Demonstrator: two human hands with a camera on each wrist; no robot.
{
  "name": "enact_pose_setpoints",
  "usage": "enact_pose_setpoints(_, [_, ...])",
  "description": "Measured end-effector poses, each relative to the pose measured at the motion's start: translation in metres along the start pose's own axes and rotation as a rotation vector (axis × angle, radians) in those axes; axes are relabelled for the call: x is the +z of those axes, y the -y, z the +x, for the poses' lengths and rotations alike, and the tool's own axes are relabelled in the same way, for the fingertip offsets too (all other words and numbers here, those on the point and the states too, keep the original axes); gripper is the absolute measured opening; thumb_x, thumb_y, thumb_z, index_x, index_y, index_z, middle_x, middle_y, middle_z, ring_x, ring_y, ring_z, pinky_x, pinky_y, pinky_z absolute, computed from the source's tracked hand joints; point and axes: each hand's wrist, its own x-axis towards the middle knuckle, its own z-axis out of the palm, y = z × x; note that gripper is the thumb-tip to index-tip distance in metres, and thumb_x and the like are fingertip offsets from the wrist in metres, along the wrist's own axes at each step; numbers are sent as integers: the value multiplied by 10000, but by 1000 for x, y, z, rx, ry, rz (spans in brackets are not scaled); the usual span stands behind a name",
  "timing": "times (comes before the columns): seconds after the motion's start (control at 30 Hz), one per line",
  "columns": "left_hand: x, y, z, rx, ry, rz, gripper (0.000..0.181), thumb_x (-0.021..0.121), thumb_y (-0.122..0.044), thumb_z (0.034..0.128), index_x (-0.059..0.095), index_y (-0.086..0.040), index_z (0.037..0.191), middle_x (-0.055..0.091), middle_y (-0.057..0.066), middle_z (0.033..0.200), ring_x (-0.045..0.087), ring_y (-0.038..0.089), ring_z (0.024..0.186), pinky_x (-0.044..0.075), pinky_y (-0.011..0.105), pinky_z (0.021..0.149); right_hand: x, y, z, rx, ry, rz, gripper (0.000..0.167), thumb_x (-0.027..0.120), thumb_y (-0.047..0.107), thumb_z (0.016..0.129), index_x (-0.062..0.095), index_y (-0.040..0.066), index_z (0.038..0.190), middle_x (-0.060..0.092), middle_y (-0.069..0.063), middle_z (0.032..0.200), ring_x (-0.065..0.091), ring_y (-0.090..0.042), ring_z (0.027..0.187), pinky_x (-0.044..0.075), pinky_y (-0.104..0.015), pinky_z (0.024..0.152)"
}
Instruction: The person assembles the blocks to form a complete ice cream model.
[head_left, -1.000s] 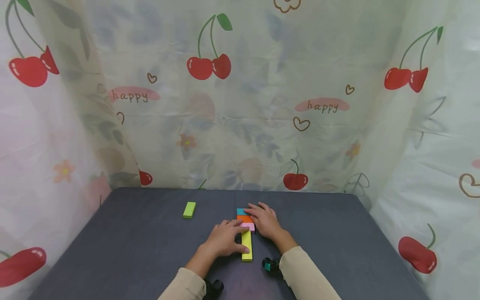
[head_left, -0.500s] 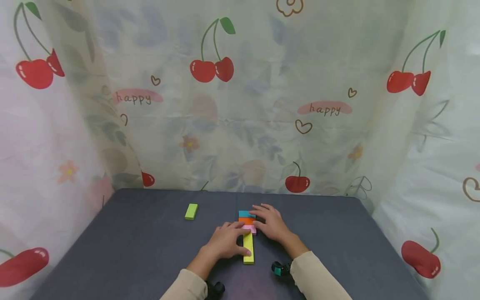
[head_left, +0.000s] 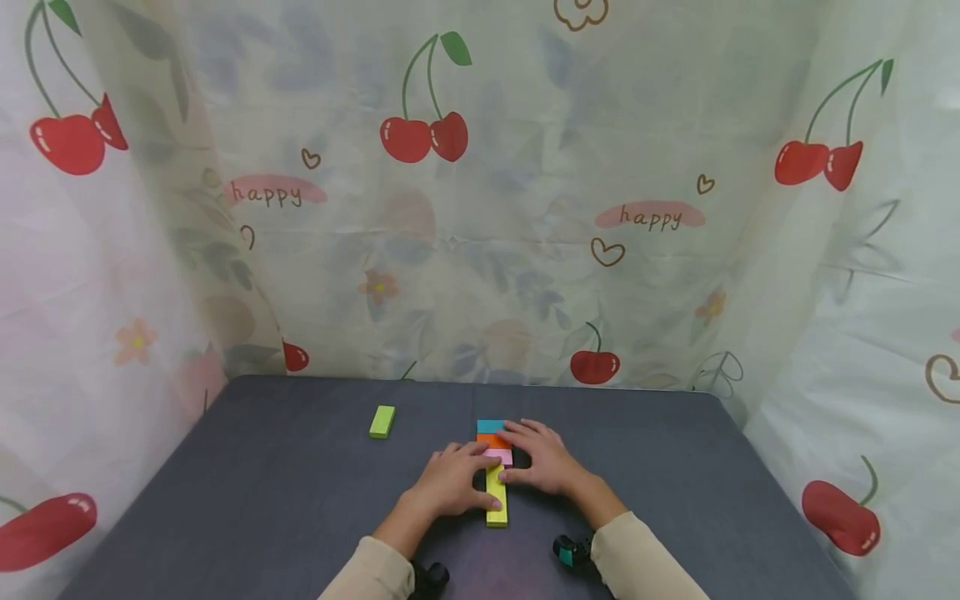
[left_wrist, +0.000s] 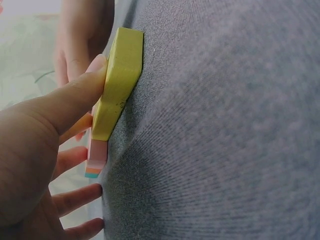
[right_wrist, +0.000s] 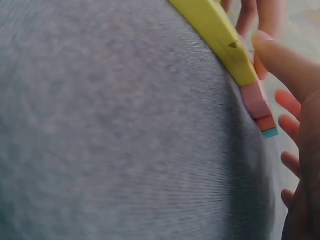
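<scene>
Four-coloured blocks lie in a line on the dark table: a long yellow block point(head_left: 497, 518) nearest me, then a pink block point(head_left: 506, 457), an orange block point(head_left: 490, 440) and a blue block point(head_left: 490, 426). From the left, my left hand point(head_left: 447, 481) rests its thumb on the yellow block and its index finger near the yellow-pink joint. My right hand point(head_left: 551, 460) comes from the right, its thumb at the yellow block's far end, its index finger by the blue and orange blocks. In the left wrist view, the left thumb point(left_wrist: 82, 95) lies along the yellow block's upper edge.
A light green block point(head_left: 382, 422) lies apart, farther back to the left on the grey table point(head_left: 300, 483). Behind the table's far edge hangs a cherry-printed curtain point(head_left: 495, 208), which also encloses both sides.
My right hand draws back toward me and its thumb reaches the yellow block from beside the pink one. My left hand stays in place over the row. The blocks show no clear shift.
</scene>
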Motion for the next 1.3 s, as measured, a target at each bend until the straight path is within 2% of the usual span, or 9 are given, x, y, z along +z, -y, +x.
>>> enact_pose_setpoints(0.53, [0, -2, 0, 21, -16, 4, 721, 709, -639, 759, 564, -315, 1386, 440, 10, 1478, 425, 327, 1280, 349, 587, 983, 5, 4, -3, 9, 22, -30, 827, 584, 715, 809, 450, 249, 1479, 311, -5, 1565, 210, -339, 1430, 108, -638, 1092])
enact_pose_setpoints(0.73, [1, -1, 1, 23, -21, 2, 725, 700, -653, 757, 562, -322, 1387, 442, 9, 1476, 429, 329, 1274, 350, 594, 978, 3, 5, -3, -9, 5, -51, 802, 603, 700, 809, 478, 250, 1461, 349, -19, 1546, 255, -362, 1408, 127, -662, 1074])
enact_pose_setpoints(0.97, [0, -1, -1, 34, -36, -9, 726, 717, -639, 752, 575, -299, 1378, 451, 23, 1470, 441, 337, 1258, 359, 591, 963, 3, 5, 0, 19, 15, -66, 797, 603, 701, 807, 477, 264, 1461, 351, -4, 1546, 275, -354, 1395, 131, -651, 1080])
enact_pose_setpoints(1.3, [-1, 4, -3, 57, -24, -32, 698, 699, -631, 778, 574, -295, 1377, 447, 22, 1474, 441, 330, 1258, 358, 587, 970, 3, 8, 1, 27, 31, -56, 797, 600, 706, 802, 479, 272, 1459, 354, 9, 1544, 277, -355, 1395, 132, -647, 1081])
